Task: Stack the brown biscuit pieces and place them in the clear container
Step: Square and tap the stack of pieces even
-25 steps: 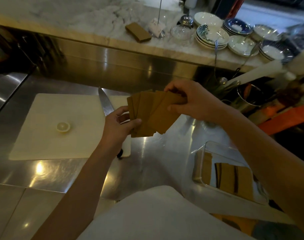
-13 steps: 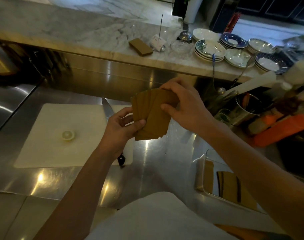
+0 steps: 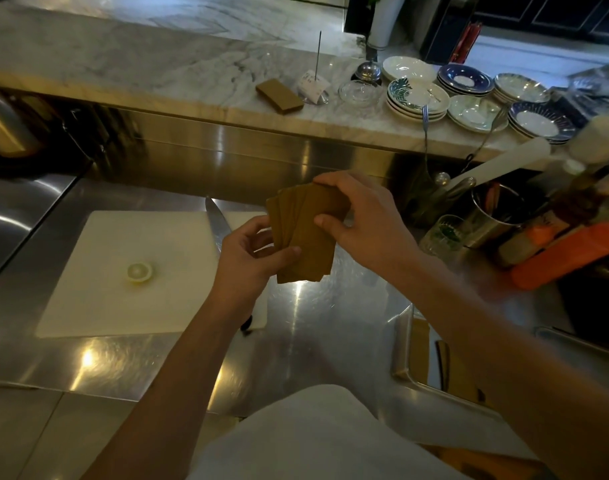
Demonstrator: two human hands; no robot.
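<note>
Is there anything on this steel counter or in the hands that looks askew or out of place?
Yes. The thin brown biscuit pieces held between the left hand and right hand are fanned out, edges not aligned. Also, the long steel knife lies on the white cutting board, its handle end over the board's near edge.

Cutting board (image 3: 105, 271): white, on the steel counter (image 3: 313, 334)
Lemon slice (image 3: 139, 271): on the board
Knife (image 3: 215, 223): along the board's right edge
Plates (image 3: 417, 98): stacked on the marble ledge

Brown biscuit pieces (image 3: 304, 233), white cutting board (image 3: 123, 289), orange bottle (image 3: 569, 251), blue-rimmed plates (image 3: 465, 79), grey-veined marble counter (image 3: 157, 64)
</note>
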